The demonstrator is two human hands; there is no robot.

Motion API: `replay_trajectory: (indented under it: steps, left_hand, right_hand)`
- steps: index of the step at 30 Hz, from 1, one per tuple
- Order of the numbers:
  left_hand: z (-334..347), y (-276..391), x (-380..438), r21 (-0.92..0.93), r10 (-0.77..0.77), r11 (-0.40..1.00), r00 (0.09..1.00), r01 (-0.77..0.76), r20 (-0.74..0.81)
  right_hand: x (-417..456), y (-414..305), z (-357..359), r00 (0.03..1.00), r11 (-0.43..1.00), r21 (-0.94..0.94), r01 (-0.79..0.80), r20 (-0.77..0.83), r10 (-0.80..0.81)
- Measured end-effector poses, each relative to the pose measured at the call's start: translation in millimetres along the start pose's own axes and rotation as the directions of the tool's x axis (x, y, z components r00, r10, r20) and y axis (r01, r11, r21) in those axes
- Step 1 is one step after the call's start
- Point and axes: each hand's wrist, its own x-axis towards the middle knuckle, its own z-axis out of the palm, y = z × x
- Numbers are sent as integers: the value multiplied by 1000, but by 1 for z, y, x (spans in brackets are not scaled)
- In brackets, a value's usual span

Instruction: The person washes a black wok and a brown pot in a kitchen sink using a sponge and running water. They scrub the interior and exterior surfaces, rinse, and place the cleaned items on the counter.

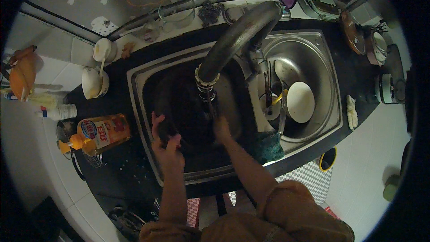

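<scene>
My left hand (pixel 169 151) is over the near left part of the left sink basin (pixel 198 177), thumb and fingers apart. Between them is something dark; whether they grip it is unclear. A dark mass, possibly a pan (pixel 181 114), fills much of this basin, its outline lost in shadow. Deeper inside, my right hand (pixel 222 129) is blurred below the outlet of the thick curved faucet (pixel 235 40). Its fingers are hard to make out, so I cannot see what it holds. A dark green scouring pad or cloth (pixel 268 146) lies on the divider beside my right forearm.
The round right basin (pixel 331 107) holds a white bowl (pixel 300 102), a ladle (pixel 281 70) and other utensils. An orange pump bottle of detergent (pixel 104 132) lies left of the sink, near stacked bowls (pixel 95 83). Behind stand a glass bowl (pixel 176 15) and a steel-wool scrubber (pixel 210 12).
</scene>
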Motion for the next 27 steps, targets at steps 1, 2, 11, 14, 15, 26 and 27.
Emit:
replay_trajectory:
  steps: [1,2,11,14,15,26,27]
  left_hand:
    - [0,3,-5,37,1,999,1000,-2,29]
    - [-6,-3,-6,66,29,997,999,-30,19]
    - [-40,-10,11,154,34,987,999,-33,-10]
    - [-38,-14,11,24,126,992,991,-127,44]
    - [-50,-14,14,-150,29,988,999,-34,-37]
    - [-126,-158,70,-692,-400,639,913,336,75]
    - [-99,-156,73,-696,-464,633,886,339,9]
  right_hand:
    - [11,-7,-5,996,998,-43,-37,76,40]
    - [21,-16,-11,985,994,-91,-67,151,80]
    - [-10,-30,-12,915,731,556,-395,305,263]
    - [25,-16,-24,723,95,723,-684,656,216]
    - [18,-54,-52,704,6,712,-702,693,154]
    - [-21,-83,-121,983,333,936,-119,64,170]
    - [-24,-78,-125,992,384,920,-76,29,125]
